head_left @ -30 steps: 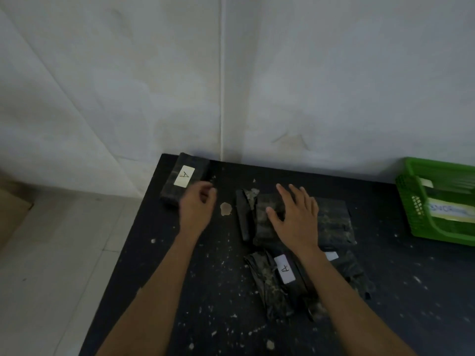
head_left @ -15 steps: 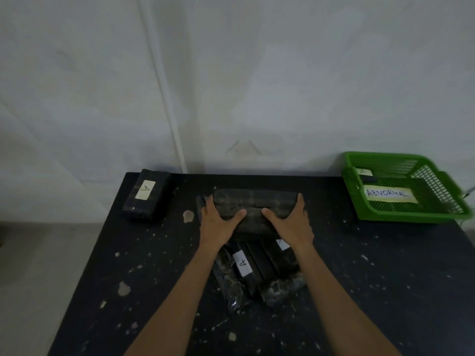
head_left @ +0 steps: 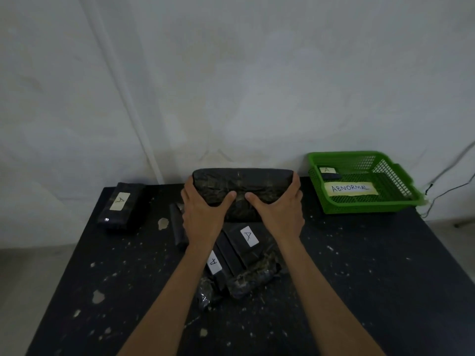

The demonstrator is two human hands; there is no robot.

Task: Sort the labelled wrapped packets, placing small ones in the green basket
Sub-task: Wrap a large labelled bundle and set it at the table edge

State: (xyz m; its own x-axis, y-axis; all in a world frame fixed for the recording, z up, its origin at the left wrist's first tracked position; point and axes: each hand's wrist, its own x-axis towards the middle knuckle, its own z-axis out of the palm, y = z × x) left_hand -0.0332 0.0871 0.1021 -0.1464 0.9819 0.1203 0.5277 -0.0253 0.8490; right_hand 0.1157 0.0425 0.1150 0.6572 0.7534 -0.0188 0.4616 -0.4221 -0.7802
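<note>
Left hand [head_left: 203, 214] and right hand [head_left: 279, 214] hold a large black packet [head_left: 243, 186] above the table [head_left: 385, 278].

We see a dim, flat picture with a cool grey cast; no light source shows. The wall [head_left: 231, 73] is evenly lit and soft. The black table [head_left: 385, 278] swallows detail, so the dark wrapped packet [head_left: 243, 183] under the fingers [head_left: 189, 183] barely separates from it. Below the fingers, a faint sheen glints on crinkled wrap. Shadows are weak and diffuse. Wide-angle bending curves the wall seam left of the fingers. Fine detail is slightly soft throughout.
</note>
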